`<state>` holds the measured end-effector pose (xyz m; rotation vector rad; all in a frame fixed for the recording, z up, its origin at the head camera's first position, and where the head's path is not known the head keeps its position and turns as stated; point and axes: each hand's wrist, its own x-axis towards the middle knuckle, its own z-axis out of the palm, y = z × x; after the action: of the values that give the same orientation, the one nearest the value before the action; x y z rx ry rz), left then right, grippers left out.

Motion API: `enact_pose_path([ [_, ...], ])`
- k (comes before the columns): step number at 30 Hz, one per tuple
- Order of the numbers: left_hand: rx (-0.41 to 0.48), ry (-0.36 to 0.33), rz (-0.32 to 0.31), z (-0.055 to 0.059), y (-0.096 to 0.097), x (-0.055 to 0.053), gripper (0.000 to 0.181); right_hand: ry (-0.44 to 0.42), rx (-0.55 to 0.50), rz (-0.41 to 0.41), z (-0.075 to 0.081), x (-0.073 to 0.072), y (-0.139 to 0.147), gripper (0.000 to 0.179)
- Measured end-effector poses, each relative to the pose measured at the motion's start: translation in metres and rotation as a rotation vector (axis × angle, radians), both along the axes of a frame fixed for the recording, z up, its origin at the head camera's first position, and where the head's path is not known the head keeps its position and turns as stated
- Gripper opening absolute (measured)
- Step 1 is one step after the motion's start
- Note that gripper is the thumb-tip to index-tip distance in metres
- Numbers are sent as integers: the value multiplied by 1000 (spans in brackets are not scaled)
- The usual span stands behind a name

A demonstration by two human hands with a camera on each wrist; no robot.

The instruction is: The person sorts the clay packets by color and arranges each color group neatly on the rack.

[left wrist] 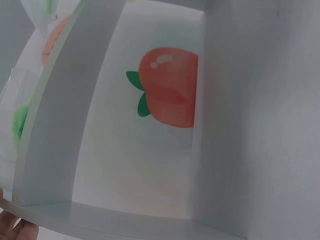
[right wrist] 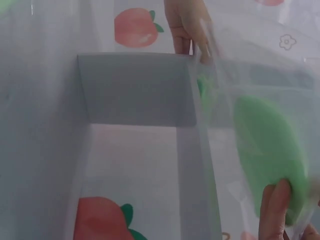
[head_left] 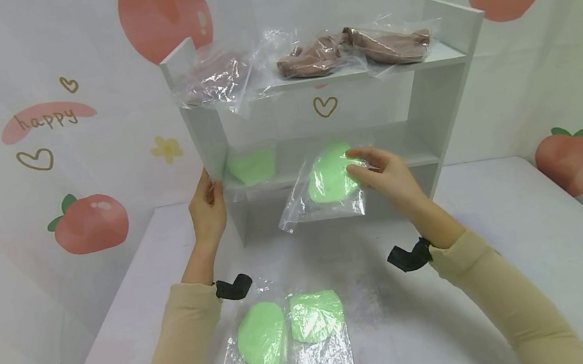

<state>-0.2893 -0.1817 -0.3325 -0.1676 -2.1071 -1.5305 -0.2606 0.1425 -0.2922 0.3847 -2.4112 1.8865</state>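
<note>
My right hand (head_left: 393, 180) pinches the right side of a clear plastic bag holding a flat green piece (head_left: 330, 176), held in front of the middle shelf. In the right wrist view the fingers (right wrist: 276, 205) press on the green piece (right wrist: 270, 150) through the plastic. My left hand (head_left: 207, 210) grips the left side panel of the white shelf unit (head_left: 210, 138), at middle-shelf height; in the left wrist view only its fingertips (left wrist: 17, 227) show at the panel edge. Another bagged green piece (head_left: 254, 167) lies at the left end of the middle shelf.
On the top shelf sit several clear bags with brown items (head_left: 387, 48), plus a pinkish-brown bag (head_left: 220, 77) at left. Two bagged green pieces (head_left: 262, 338) (head_left: 317, 317) lie on the white table (head_left: 509, 221) between my forearms. A printed cloth (head_left: 84, 36) hangs behind.
</note>
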Motion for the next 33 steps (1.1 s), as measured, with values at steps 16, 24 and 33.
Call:
enact_pose_path([
  [16, 3, 17, 5, 0, 0, -1, 46, -43, 38, 76, 4, -20, -22, 80],
  [24, 7, 11, 14, -1, 1, -1, 47, -92, 118, 19, 7, -25, -32, 77],
  [33, 8, -17, 6, 24, 12, 25, 46, -81, 76, -13, 6, -32, -38, 69],
])
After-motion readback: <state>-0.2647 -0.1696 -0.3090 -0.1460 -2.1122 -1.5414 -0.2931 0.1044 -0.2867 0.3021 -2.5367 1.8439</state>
